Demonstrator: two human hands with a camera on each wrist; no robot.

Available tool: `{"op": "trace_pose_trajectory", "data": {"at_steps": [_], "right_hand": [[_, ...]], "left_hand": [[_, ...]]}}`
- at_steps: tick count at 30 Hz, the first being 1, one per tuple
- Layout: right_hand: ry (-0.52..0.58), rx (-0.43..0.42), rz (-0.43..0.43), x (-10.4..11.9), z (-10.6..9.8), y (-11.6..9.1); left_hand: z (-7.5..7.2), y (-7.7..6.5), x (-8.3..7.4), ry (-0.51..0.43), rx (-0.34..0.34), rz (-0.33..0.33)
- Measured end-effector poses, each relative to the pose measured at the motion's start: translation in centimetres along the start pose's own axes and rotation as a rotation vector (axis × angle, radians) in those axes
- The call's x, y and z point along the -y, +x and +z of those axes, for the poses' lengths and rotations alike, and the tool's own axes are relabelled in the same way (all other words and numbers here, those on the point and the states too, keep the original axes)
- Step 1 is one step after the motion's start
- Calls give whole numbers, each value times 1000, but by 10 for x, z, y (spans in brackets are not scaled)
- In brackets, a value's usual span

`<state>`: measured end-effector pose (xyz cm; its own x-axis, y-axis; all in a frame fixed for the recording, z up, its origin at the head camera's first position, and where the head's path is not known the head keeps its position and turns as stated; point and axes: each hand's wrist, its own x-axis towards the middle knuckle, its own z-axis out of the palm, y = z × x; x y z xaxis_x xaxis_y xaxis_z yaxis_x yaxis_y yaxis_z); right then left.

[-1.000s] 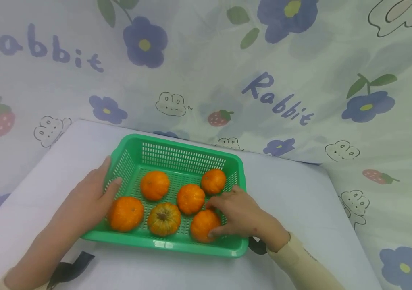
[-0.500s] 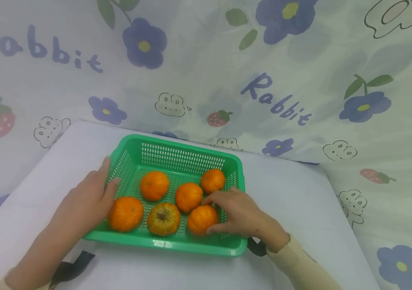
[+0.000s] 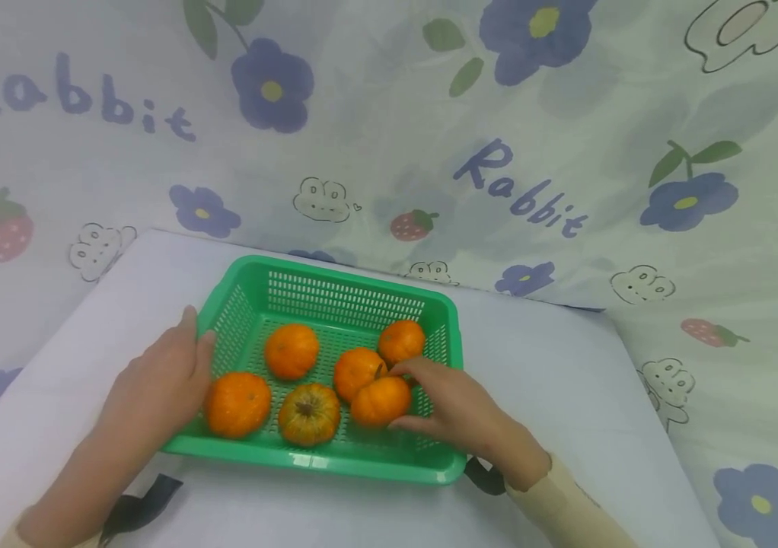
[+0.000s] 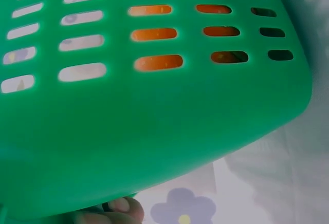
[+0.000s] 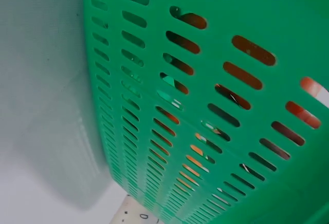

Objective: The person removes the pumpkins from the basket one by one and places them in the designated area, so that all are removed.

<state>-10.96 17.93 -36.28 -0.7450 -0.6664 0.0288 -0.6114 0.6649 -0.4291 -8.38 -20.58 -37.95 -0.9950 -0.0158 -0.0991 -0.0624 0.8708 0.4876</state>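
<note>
A green plastic basket (image 3: 303, 459) with slotted walls holds several small pumpkins. In the head view my right hand (image 3: 460, 399) reaches over its right side, thumb and fingers around a small orange pumpkin (image 3: 380, 402) whose stem shows by the fingertip. That pumpkin overlaps another orange pumpkin (image 3: 355, 370) behind it. My left hand (image 3: 156, 377) holds the left rim, thumb on the rim and fingers outside; a few fingertips (image 4: 121, 211) show at the edge in the left wrist view. The basket's outer wall (image 5: 154, 100) fills much of the right wrist view.
Also in the basket are a greenish-striped pumpkin (image 3: 310, 415), one orange pumpkin (image 3: 238, 405) at front left, another orange pumpkin (image 3: 291, 351) behind it and an orange pumpkin (image 3: 402, 340) at the right. A patterned curtain (image 3: 375, 114) hangs behind the white table (image 3: 533, 358).
My right hand has shifted the pumpkin it grips left and slightly farther back, turning it so its stem shows. My left hand has slid a little left along the rim.
</note>
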Motion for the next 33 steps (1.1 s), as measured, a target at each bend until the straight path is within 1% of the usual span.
{"op": "trace_pose_trajectory", "data": {"at_steps": [5,8,13,17,22,24,27,28,33], "right_hand": [[-20,-71,-24,1,0,-6],[-45,-121,-72,1,0,-8],[-109,-197,-138,3,1,-11],[-173,-260,-187,5,2,-15],[-236,-341,-273,5,3,-19],[-250,-365,-292,5,2,-20],[-257,-385,-286,6,2,-23],[-256,-383,-260,8,2,-24],[-219,-358,-73,24,-4,-32]], "left_hand": [[0,-1,-1,6,3,-7],[0,-2,-2,17,8,-14],[0,-2,-3,38,-2,-19],[0,-2,-3,32,-13,-19],[0,-1,-2,27,-7,-32],[0,-1,-2,30,-6,-36],[0,-1,-3,33,-6,-41],[0,-1,-3,33,-6,-41],[-1,0,-4,30,-3,-43]]}}
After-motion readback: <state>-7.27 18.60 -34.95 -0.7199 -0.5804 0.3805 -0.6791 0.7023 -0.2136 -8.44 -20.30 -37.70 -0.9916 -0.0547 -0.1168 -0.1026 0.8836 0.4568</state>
